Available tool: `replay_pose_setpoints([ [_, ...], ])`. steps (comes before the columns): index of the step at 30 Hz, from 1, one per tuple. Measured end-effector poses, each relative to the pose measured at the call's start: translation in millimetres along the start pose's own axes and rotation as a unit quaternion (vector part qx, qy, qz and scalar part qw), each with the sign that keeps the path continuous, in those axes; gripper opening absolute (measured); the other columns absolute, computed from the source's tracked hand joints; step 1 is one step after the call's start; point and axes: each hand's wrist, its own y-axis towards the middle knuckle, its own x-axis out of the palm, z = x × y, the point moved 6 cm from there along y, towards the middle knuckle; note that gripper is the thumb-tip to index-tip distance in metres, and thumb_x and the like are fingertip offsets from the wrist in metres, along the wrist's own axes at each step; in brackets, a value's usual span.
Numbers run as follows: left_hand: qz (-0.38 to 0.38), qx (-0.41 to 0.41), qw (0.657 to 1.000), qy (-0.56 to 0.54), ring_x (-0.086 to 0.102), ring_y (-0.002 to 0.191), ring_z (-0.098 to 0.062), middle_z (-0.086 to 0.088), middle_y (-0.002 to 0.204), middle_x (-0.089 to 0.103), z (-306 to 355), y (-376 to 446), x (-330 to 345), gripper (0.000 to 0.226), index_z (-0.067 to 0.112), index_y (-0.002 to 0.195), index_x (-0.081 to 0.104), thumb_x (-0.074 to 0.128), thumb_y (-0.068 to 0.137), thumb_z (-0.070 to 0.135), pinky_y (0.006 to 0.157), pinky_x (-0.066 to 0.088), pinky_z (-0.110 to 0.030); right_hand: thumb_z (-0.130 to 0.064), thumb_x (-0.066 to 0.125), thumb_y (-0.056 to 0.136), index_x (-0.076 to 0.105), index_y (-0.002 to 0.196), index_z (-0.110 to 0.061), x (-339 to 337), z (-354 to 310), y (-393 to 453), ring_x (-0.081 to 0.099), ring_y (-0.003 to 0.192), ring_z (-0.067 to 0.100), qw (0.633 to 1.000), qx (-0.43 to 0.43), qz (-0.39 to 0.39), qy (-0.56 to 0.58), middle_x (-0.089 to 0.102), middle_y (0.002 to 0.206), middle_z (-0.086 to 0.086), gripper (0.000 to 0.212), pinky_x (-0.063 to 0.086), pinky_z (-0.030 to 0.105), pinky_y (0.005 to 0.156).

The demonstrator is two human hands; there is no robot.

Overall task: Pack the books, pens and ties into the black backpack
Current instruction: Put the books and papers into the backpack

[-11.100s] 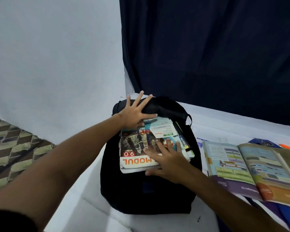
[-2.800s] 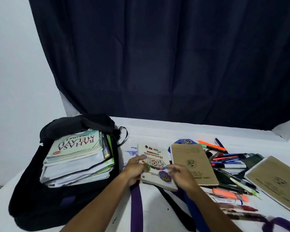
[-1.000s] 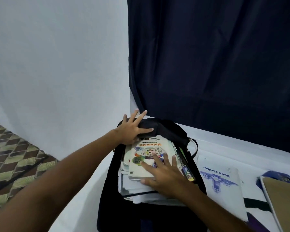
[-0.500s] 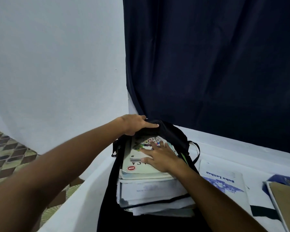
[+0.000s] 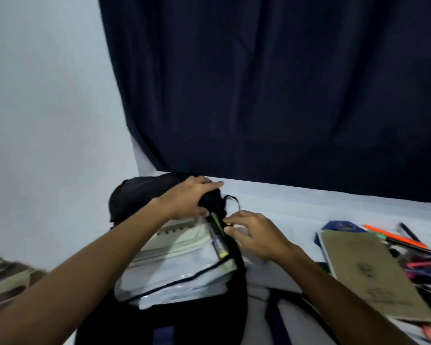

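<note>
My left hand [image 5: 189,199] hides the backpack [image 5: 137,195] mouth; pens [image 5: 418,255] at 3 o'clock blur, cut off.

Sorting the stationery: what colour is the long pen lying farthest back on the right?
Orange pen, clearest in the head view.

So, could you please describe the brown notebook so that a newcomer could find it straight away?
Start at the black backpack stuffed with books on the left of the white table, then look right, past the right hand. The brown notebook lies flat beside the scattered pens; its plain kraft cover sets it apart.
</note>
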Motion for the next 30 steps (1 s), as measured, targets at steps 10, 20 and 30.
replay_pose_setpoints([
  [10, -0.195, -0.014, 0.936, -0.291, 0.051, 0.125, -0.024, -0.009, 0.144, 0.048, 249, 57, 154, 0.088, 0.031, 0.155, 0.008, 0.067, 0.089, 0.037, 0.097, 0.043, -0.026, -0.016, 0.061, 0.085, 0.07, 0.113, -0.017, -116, 212, -229, 0.066, 0.102, 0.026, 0.906, 0.391, 0.161, -0.025, 0.071, 0.111, 0.005, 0.03, 0.051, 0.033, 0.087],
  [20, -0.107, -0.223, 0.805, -0.539, 0.064, 0.098, -0.023, -0.005, 0.108, 0.061, 295, 70, 200, 0.052, 0.02, 0.127, 0.04, 0.059, 0.081, 0.007, 0.055, 0.048, -0.023, -0.028, 0.057, 0.087, 0.059, 0.127, -0.032, -105, 244, -263, 0.045, 0.118, 0.02, 0.872, 0.474, 0.107, -0.063, 0.064, 0.115, -0.002, 0.04, 0.031, 0.042, 0.103],
  [30, -0.095, -0.33, 0.691, -0.636, 0.036, 0.049, -0.014, -0.01, 0.075, 0.051, 283, 61, 199, 0.08, 0.015, 0.151, 0.015, 0.056, 0.086, -0.005, 0.04, 0.026, -0.019, -0.018, 0.062, 0.075, 0.063, 0.11, -0.025, -112, 235, -252, 0.066, 0.088, 0.017, 0.862, 0.463, 0.183, 0.093, 0.069, 0.093, -0.007, 0.036, 0.056, 0.043, 0.081],
])
